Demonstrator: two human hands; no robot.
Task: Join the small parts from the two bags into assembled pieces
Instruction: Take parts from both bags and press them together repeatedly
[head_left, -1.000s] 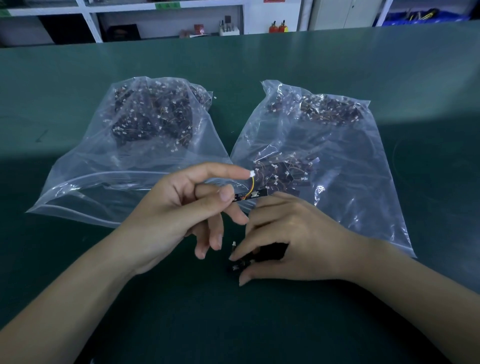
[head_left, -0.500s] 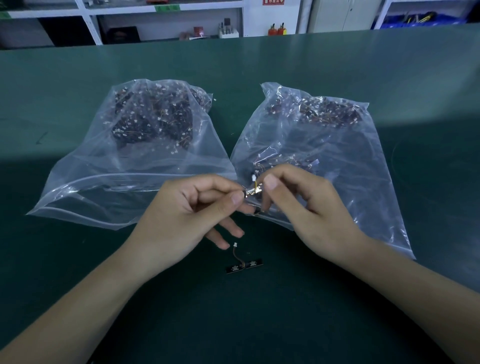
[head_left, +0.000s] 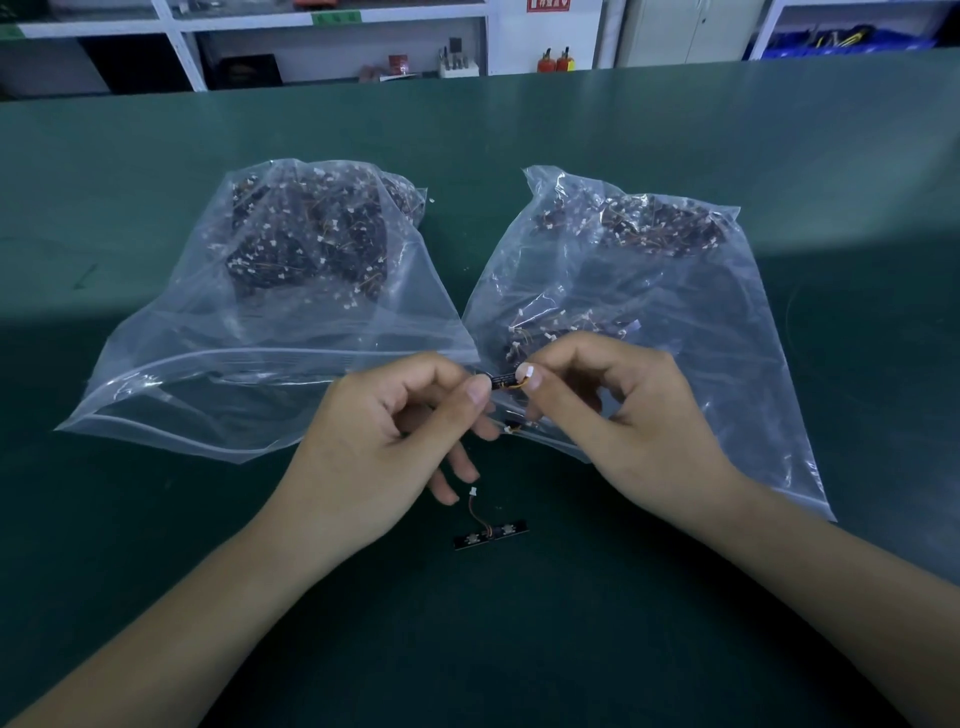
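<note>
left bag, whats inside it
Inside the left bag lies a heap of small dark parts with white connectors. Pieces beneath the heap are covered.

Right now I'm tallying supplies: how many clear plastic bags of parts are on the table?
2. One bag lies left of the hands, the other bag right, under the right hand. Nothing suggests more hidden.

Both hands, left (head_left: 395, 436) and right (head_left: 623, 415), meet with pinched fingertips above the forearms.
</note>
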